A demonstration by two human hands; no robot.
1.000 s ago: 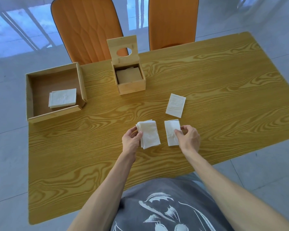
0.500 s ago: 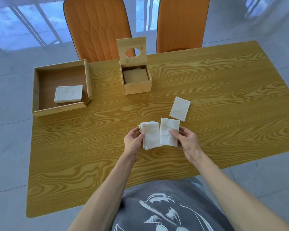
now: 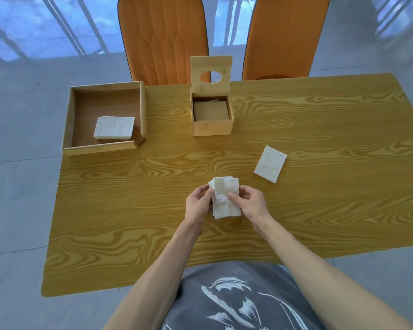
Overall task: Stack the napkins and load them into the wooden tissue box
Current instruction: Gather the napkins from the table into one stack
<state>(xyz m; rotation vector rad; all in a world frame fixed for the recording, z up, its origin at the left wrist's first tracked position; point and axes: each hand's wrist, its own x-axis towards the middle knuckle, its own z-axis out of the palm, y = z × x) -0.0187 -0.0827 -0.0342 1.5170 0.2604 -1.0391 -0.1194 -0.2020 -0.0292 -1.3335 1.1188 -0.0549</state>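
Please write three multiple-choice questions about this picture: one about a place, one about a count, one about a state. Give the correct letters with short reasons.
1. Where does the single loose napkin lie?
A. on the table, right of the hands
B. inside the tray
C. on a chair

2. How many orange chairs stand behind the table?
A. one
B. two
C. three

3. How is the lid of the wooden tissue box?
A. shut flat
B. lying on the table
C. standing open

Answers: 1 A, it rests on bare wood beyond the right hand. 2 B, two backs show side by side. 3 C, the lid with its oval hole stands upright above the open box.
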